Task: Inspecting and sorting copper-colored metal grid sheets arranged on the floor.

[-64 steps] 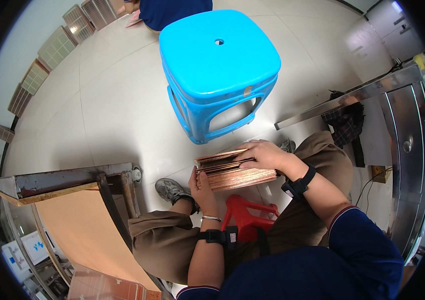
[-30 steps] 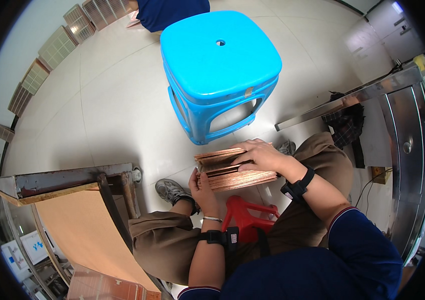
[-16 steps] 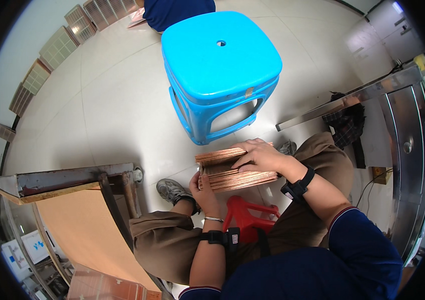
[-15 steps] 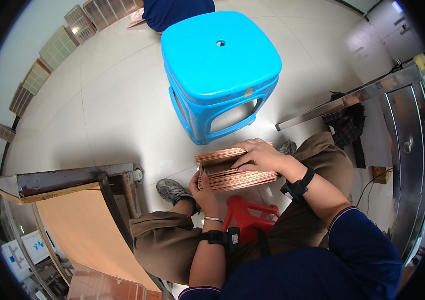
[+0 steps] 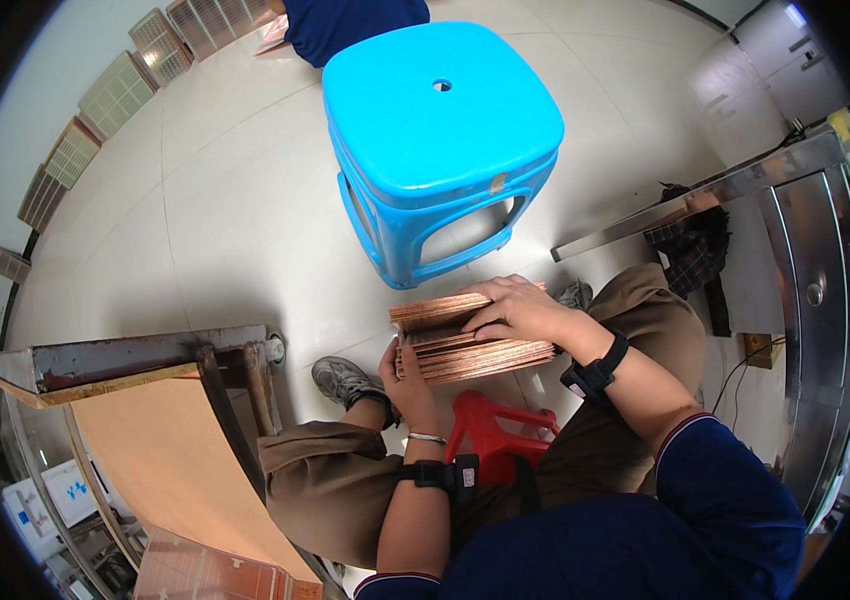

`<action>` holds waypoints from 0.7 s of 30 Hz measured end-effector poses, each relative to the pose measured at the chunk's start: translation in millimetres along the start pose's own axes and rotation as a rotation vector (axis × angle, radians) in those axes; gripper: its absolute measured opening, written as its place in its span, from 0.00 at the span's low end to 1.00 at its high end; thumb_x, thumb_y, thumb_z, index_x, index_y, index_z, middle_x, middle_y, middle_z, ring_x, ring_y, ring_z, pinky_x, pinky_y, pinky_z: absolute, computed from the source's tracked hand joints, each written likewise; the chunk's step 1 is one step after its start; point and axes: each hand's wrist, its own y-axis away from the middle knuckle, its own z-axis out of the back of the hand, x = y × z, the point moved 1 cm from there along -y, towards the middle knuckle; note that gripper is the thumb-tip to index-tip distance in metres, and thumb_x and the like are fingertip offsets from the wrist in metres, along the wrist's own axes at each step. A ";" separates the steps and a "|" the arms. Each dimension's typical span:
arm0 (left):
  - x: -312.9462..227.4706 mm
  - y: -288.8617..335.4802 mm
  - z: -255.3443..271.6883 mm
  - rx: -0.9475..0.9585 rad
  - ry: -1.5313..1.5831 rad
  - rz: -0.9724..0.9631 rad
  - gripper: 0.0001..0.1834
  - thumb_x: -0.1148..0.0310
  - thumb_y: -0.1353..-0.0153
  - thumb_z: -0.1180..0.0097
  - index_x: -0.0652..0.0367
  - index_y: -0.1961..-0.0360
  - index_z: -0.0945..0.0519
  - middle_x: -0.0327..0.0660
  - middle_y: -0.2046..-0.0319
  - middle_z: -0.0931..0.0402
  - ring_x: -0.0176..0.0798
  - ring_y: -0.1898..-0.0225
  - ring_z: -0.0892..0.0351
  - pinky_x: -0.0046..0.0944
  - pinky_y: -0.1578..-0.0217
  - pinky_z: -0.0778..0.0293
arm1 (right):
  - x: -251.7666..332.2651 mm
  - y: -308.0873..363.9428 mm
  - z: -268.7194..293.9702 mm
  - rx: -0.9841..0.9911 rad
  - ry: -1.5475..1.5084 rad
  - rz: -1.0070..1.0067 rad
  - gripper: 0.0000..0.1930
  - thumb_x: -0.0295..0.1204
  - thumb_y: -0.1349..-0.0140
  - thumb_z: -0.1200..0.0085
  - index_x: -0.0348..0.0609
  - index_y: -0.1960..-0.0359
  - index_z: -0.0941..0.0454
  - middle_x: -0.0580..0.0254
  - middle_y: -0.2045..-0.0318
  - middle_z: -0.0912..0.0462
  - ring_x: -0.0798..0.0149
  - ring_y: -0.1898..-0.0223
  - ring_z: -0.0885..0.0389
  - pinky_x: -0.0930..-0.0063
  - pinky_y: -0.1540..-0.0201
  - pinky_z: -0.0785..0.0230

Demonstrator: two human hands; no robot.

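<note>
A stack of thin copper-coloured sheets (image 5: 490, 362) is held over the floor in front of my knees, its layered edges facing me. It is parted into a thinner far bundle and a thicker near bundle, with a dark gap between them. My left hand (image 5: 411, 388) grips the stack's left end, thumb upright against the near bundle. From the right, my right hand (image 5: 530, 312) curls over the top, its fingers on the far bundle and reaching into the gap. Some fingertips are hidden behind the sheets.
Just beyond the stack stands a blue plastic stool (image 5: 445, 120). A red plastic stool (image 5: 493, 430) is between my legs. At left is a wood-topped bench (image 5: 165, 450), at right a metal cabinet (image 5: 815, 270). Another person (image 5: 355, 25) is at the far edge; framed panels (image 5: 115, 98) lean along the wall.
</note>
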 end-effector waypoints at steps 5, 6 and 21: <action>4.1 -2.1 1.9 0.002 0.024 -0.003 0.22 0.61 0.34 0.51 0.62 0.44 0.34 0.40 0.54 0.31 0.33 0.54 0.31 0.32 0.53 0.32 | 5.6 -1.4 0.5 -0.020 0.027 -0.010 0.13 0.41 0.47 0.42 0.66 0.58 0.18 0.66 0.44 0.30 0.59 0.48 0.29 0.59 0.44 0.41; 5.2 -1.9 1.2 0.003 0.024 -0.003 0.22 0.61 0.34 0.51 0.62 0.44 0.34 0.40 0.54 0.31 0.33 0.54 0.31 0.32 0.53 0.32 | 5.2 -1.2 0.3 -0.020 0.027 -0.011 0.13 0.41 0.47 0.42 0.66 0.58 0.18 0.66 0.44 0.30 0.59 0.48 0.29 0.59 0.44 0.41; 4.6 -0.6 1.9 -0.043 0.025 0.017 0.19 0.63 0.38 0.45 0.65 0.51 0.31 0.42 0.56 0.30 0.35 0.55 0.30 0.33 0.53 0.32 | 6.6 1.2 2.6 0.006 0.074 0.057 0.18 0.42 0.46 0.43 0.71 0.51 0.22 0.63 0.43 0.32 0.58 0.49 0.29 0.59 0.45 0.40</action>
